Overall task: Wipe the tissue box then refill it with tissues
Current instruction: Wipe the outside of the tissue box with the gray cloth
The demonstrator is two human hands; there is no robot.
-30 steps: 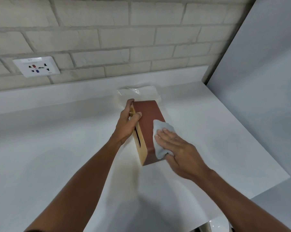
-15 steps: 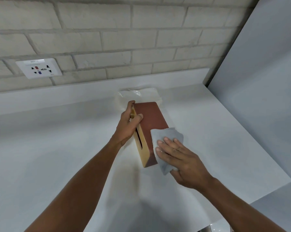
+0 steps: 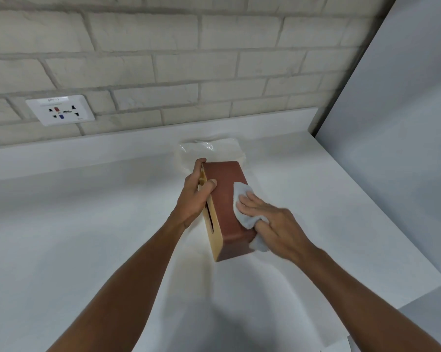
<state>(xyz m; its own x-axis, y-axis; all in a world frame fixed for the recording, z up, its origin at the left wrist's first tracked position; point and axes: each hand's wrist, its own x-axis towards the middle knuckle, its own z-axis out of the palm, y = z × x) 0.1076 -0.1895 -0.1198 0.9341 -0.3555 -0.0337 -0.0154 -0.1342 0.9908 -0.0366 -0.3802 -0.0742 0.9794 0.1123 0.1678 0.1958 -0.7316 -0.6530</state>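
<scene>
Wiping a tissue box (image 3: 227,204) on a white counter (image 3: 87,237), step 1 of 2. Stood on 1 long side, pale slotted face turned toward the left hand (image 3: 192,199), red-brown face up. Gripped at the far end by that left hand, thumb curled over the top edge, fingers wrapped round the far corner. Pressed onto the red-brown face by the right hand (image 3: 278,224): a white cloth (image 3: 242,199), flat under straight fingers, loose tail bunched beneath the palm and hanging off the near right edge. Just beyond the left hand's fingertips, at the box's far end: a clear-wrapped pack of tissues (image 3: 211,151), touching or not, impossible to tell. Well off to the left of both hands, a wall socket (image 3: 60,110) in pale brick.

Judged by looks: rigid, light, probably empty, smooth enough to slide on the counter under a sideways wipe, narrow enough on this side to tip. Best held as here, pinched across the far end, thumb on top, clear of the wiping path. Refill not yet begun; soft, crushable pack best lifted by its sides.
</scene>
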